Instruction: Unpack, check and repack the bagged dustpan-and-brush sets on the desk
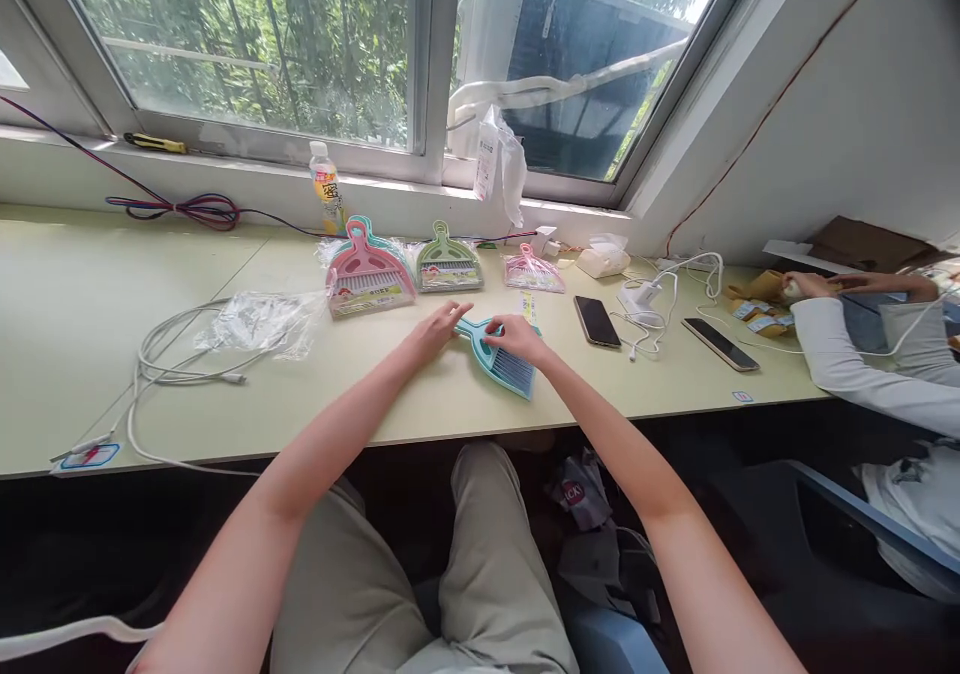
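Observation:
A turquoise mini dustpan (500, 382) lies tilted on the table in front of me, with a small brush with grey bristles (514, 366) nested in it. My left hand (438, 328) is closed at the handle end on the left. My right hand (517, 338) reaches over from the right, thumb and fingers pinching the turquoise brush body near its middle. Just behind lie wrapped sets: a large pink dustpan set (369, 279) overlapping a turquoise one, a green set (448, 262), and a small pink set (533, 270).
Crumpled clear plastic (259, 324) and a coiled grey cable (154, 354) lie at left. A bottle (326, 189) stands by the window. Two phones, one black phone (597, 321) nearer, and a power strip (641, 296) lie right. A co-worker's sleeve (847, 349) is at far right.

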A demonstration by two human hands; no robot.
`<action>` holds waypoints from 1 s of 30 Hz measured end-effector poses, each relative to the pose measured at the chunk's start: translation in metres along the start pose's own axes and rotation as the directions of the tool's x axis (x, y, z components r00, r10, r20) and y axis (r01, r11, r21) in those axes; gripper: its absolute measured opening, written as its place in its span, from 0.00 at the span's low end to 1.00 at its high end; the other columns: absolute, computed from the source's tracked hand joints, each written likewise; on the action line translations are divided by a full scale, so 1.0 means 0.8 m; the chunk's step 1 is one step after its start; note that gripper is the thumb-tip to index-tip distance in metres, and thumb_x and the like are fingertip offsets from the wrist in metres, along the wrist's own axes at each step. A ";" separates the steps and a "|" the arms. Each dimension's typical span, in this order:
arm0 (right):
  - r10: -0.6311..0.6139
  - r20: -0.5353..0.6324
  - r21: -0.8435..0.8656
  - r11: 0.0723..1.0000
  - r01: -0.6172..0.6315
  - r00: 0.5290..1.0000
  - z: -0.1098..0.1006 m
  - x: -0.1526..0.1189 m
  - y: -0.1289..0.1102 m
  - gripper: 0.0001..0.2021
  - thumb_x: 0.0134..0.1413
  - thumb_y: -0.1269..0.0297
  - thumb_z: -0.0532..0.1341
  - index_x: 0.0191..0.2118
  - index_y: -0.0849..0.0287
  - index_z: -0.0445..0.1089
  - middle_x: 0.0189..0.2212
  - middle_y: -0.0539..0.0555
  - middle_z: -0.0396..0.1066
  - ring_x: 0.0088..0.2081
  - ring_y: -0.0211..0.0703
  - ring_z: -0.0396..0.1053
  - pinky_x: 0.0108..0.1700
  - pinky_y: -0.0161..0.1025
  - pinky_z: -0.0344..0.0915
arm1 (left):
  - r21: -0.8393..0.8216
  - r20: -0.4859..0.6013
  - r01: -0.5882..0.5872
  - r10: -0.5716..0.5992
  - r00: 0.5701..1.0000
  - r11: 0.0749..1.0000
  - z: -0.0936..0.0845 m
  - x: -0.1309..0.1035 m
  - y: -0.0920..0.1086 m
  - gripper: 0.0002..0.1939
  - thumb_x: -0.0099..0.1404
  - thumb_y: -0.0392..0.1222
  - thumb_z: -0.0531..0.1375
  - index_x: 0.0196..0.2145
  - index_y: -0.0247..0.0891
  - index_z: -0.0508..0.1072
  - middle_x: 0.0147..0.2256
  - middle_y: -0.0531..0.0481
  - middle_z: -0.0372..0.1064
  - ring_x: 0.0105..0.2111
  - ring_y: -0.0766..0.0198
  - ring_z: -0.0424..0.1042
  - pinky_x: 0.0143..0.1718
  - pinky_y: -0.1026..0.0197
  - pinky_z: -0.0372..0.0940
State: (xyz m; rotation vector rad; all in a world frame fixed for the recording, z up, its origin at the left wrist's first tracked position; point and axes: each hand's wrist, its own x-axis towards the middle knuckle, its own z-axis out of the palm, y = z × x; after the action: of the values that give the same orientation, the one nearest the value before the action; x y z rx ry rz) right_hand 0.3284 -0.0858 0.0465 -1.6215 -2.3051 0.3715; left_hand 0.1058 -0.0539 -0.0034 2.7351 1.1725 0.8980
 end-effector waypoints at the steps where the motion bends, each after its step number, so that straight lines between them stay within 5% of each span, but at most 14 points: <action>1: 0.009 -0.015 -0.031 0.999 -0.009 1.000 0.002 -0.001 -0.004 0.07 0.58 0.64 0.64 0.41 0.57 0.76 0.42 0.53 0.79 0.42 0.41 0.74 0.44 0.34 0.65 | 0.033 -0.028 -0.020 0.021 0.999 0.999 -0.002 0.000 0.000 0.30 0.64 0.32 0.57 0.63 0.43 0.60 0.54 0.39 0.65 0.47 0.55 0.72 0.49 0.51 0.67; 4: 0.034 0.001 -0.146 0.989 -0.034 0.999 0.000 0.000 -0.020 0.06 0.59 0.62 0.64 0.40 0.55 0.76 0.43 0.53 0.78 0.43 0.42 0.74 0.42 0.34 0.64 | 0.172 -0.031 -0.130 0.137 0.990 0.976 -0.011 0.000 0.003 0.24 0.65 0.29 0.55 0.57 0.43 0.67 0.54 0.40 0.67 0.52 0.55 0.69 0.59 0.46 0.59; 8: 0.105 0.023 -0.388 0.917 -0.088 0.994 -0.004 0.002 -0.045 0.08 0.61 0.64 0.62 0.39 0.58 0.78 0.41 0.59 0.79 0.44 0.48 0.75 0.41 0.36 0.65 | 0.253 0.151 -0.295 0.263 0.953 0.921 -0.011 0.004 0.011 0.18 0.65 0.26 0.52 0.48 0.39 0.73 0.47 0.41 0.71 0.49 0.56 0.70 0.59 0.50 0.59; 13: 0.126 0.014 -0.526 0.844 -0.100 0.992 0.009 0.007 -0.065 0.12 0.61 0.74 0.56 0.41 0.64 0.78 0.41 0.67 0.77 0.43 0.51 0.76 0.40 0.37 0.66 | 0.182 0.201 -0.166 0.128 0.971 0.969 -0.002 0.004 0.012 0.16 0.63 0.28 0.55 0.47 0.37 0.72 0.46 0.39 0.71 0.46 0.54 0.71 0.53 0.52 0.64; 15: 0.101 0.010 -0.501 0.861 -0.083 0.995 0.012 0.007 -0.065 0.12 0.61 0.72 0.56 0.42 0.64 0.77 0.42 0.68 0.77 0.44 0.53 0.76 0.42 0.38 0.67 | 0.111 0.141 -0.100 0.084 0.986 0.989 -0.006 0.003 0.012 0.19 0.62 0.29 0.56 0.50 0.39 0.71 0.48 0.39 0.70 0.50 0.52 0.69 0.57 0.49 0.62; 17: 0.112 -0.041 -0.445 0.888 -0.119 0.993 0.010 0.007 -0.065 0.13 0.61 0.68 0.58 0.48 0.62 0.75 0.43 0.66 0.77 0.46 0.55 0.76 0.44 0.40 0.67 | 0.021 -0.043 -0.004 0.004 0.999 1.000 -0.013 0.002 0.012 0.24 0.61 0.30 0.56 0.55 0.41 0.68 0.53 0.38 0.67 0.57 0.49 0.64 0.62 0.44 0.56; 19: 0.176 -0.147 -0.361 0.907 -0.218 0.973 0.006 0.011 -0.071 0.20 0.61 0.65 0.58 0.58 0.58 0.67 0.43 0.62 0.78 0.46 0.54 0.76 0.45 0.41 0.68 | -0.160 -0.304 0.125 -0.170 0.938 0.979 -0.018 0.004 0.012 0.30 0.62 0.33 0.58 0.62 0.42 0.61 0.59 0.38 0.61 0.62 0.49 0.58 0.64 0.42 0.53; 21: 0.229 -0.265 -0.275 0.913 -0.301 0.937 -0.001 0.020 -0.082 0.25 0.63 0.63 0.56 0.65 0.55 0.56 0.43 0.60 0.78 0.45 0.51 0.76 0.45 0.40 0.68 | -0.477 -0.389 0.210 -0.419 0.821 0.854 -0.021 0.008 0.013 0.32 0.64 0.40 0.58 0.65 0.44 0.56 0.61 0.39 0.60 0.62 0.50 0.60 0.61 0.44 0.57; 22: 0.231 -0.315 -0.239 0.919 -0.313 0.921 -0.004 0.027 -0.089 0.26 0.64 0.62 0.55 0.66 0.55 0.53 0.44 0.60 0.78 0.45 0.51 0.76 0.45 0.40 0.68 | -0.643 -0.310 0.230 -0.523 0.794 0.731 -0.022 0.011 0.012 0.31 0.65 0.45 0.57 0.64 0.45 0.56 0.59 0.40 0.62 0.59 0.50 0.64 0.58 0.46 0.61; 24: 0.193 -0.376 -0.166 0.948 -0.271 0.906 -0.010 0.043 -0.100 0.25 0.66 0.60 0.53 0.66 0.54 0.51 0.46 0.59 0.77 0.45 0.50 0.76 0.45 0.40 0.68 | -0.862 -0.021 0.276 -0.575 0.818 0.424 -0.025 0.015 0.011 0.28 0.67 0.55 0.52 0.62 0.44 0.60 0.53 0.41 0.70 0.53 0.50 0.71 0.51 0.50 0.68; 26: 0.153 -0.390 -0.078 0.977 -0.198 0.908 -0.013 0.058 -0.101 0.24 0.67 0.58 0.53 0.65 0.51 0.50 0.48 0.57 0.76 0.46 0.49 0.76 0.45 0.39 0.68 | -0.926 0.201 0.330 -0.497 0.844 0.185 -0.029 0.018 0.007 0.31 0.66 0.61 0.52 0.60 0.43 0.64 0.48 0.41 0.73 0.47 0.51 0.75 0.45 0.52 0.71; 30: 0.148 -0.351 0.044 0.989 -0.141 0.925 -0.005 0.070 -0.075 0.23 0.68 0.58 0.53 0.65 0.49 0.51 0.50 0.54 0.76 0.48 0.45 0.74 0.48 0.38 0.68 | -0.942 0.296 0.335 -0.480 0.826 -0.006 -0.030 0.018 0.001 0.38 0.61 0.63 0.59 0.64 0.47 0.56 0.53 0.41 0.71 0.43 0.53 0.77 0.43 0.49 0.73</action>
State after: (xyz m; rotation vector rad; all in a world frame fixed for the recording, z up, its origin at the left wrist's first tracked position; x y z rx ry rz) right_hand 0.2601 -0.0526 0.0779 -1.6955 -1.9173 0.1165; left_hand 0.1015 -0.0495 0.0242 1.0975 0.7607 1.1198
